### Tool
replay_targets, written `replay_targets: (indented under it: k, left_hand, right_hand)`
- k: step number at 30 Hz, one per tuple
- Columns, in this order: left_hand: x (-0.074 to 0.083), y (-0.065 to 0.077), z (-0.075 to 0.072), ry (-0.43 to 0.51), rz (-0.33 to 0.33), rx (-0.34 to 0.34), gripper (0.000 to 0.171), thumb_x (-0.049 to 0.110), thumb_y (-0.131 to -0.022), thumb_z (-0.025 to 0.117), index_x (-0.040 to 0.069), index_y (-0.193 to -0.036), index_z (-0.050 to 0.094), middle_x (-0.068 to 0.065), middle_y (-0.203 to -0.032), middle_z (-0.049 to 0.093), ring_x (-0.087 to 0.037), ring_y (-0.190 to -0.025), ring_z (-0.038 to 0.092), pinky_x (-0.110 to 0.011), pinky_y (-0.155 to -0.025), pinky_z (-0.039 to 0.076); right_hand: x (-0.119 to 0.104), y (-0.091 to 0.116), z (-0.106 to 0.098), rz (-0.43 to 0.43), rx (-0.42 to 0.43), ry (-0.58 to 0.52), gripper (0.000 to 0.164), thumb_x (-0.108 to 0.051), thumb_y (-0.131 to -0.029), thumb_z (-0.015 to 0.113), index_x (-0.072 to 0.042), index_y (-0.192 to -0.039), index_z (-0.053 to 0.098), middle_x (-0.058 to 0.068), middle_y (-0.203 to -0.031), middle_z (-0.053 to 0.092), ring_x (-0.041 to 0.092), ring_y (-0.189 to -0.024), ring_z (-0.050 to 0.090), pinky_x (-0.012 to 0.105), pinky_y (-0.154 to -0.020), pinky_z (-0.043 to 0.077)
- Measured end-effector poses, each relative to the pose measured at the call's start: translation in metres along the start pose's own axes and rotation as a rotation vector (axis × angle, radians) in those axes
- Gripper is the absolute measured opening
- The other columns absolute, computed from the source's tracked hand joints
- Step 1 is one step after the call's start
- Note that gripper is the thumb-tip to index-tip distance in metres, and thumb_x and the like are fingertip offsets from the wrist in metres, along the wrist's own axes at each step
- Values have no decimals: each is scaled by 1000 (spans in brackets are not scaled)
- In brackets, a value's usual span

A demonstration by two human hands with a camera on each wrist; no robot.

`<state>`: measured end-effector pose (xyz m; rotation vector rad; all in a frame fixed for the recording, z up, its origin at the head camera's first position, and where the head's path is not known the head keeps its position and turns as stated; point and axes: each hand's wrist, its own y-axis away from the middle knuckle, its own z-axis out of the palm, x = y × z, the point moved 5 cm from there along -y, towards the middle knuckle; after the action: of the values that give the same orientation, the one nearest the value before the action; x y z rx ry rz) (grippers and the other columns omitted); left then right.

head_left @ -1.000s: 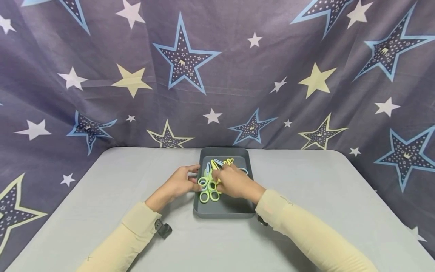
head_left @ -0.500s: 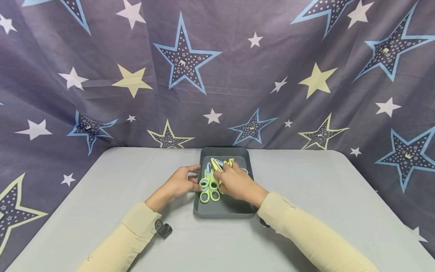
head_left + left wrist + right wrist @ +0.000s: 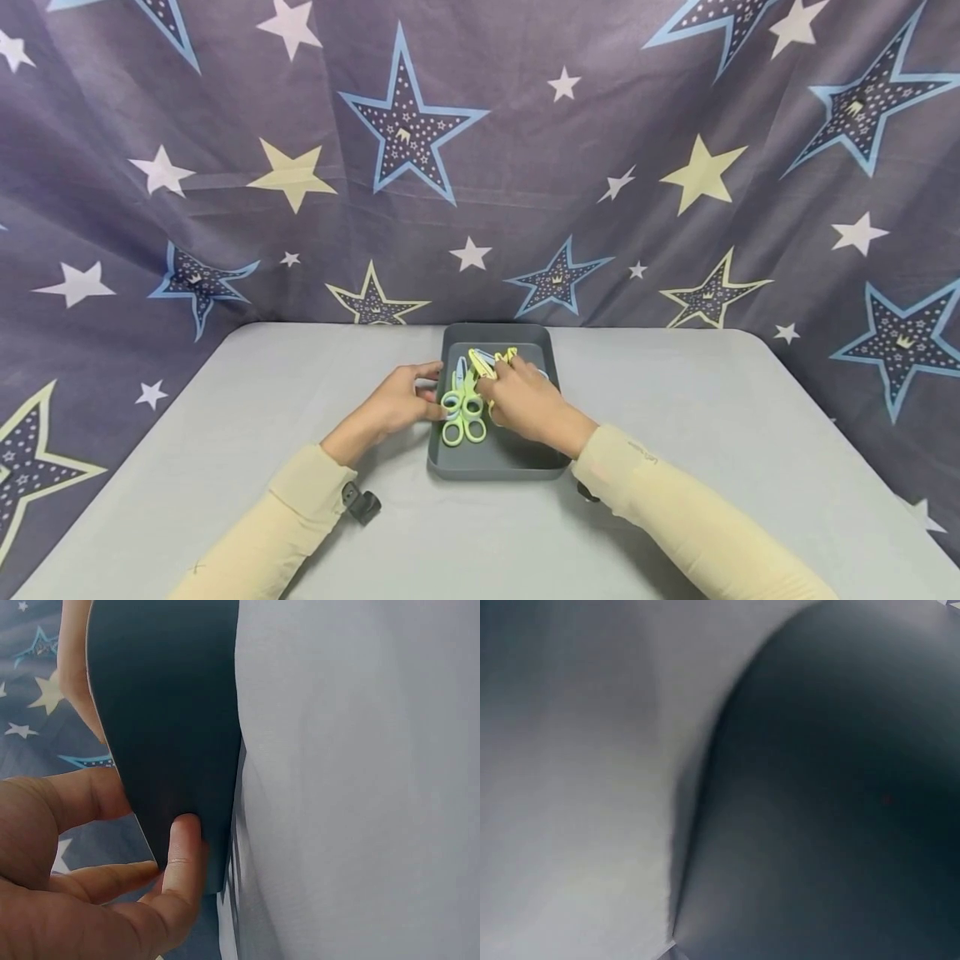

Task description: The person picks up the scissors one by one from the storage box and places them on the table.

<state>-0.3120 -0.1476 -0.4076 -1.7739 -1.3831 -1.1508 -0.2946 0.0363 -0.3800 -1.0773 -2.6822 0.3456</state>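
While my left hand (image 3: pixel 396 407) pinches the left rim of the gray tray (image 3: pixel 495 472), my right hand (image 3: pixel 531 404) bends over the pile of scissors (image 3: pixel 471 383) inside, so I think I am sorting them, and the next move needs a soft pull so none snag. On the tray's left side, green scissors (image 3: pixel 463 417) lie with round handles toward me; next to them, yellow scissors (image 3: pixel 481 364) are half hidden, so I cannot tell if my right hand grips them.
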Motion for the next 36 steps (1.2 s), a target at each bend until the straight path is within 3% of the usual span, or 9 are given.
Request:
replay_targets:
  k: [15,27,36]
  left_hand:
    - [-1,0,0,5,-4,-4,90,-6,-72,78,-7,-153,39,-23,-134,59,-17,-86,59,-27,-74,54]
    - [-2,0,1,19,-8,0,89,-6,-73,78,-7,-152,40,-23,-140,56,-23,-95,63,-28,-80,55]
    - [-1,0,1,13,-12,0,88,-6,-74,78,-7,-153,39,-24,-142,55,-24,-100,64,-30,-85,56]
  right_hand:
    - [21,5,-20,27,103,-26,18,-7,-78,76,-12,-94,70,9,-85,61,27,-74,49,38,-63,44]
    - [56,14,-32,151,223,56,16,-8,-79,77,-10,-92,70,13,-83,61,29,-68,48,40,-54,44]
    - [92,26,-28,296,196,15,17,-5,-78,74,-7,-94,70,18,-88,64,36,-70,52,47,-62,46]
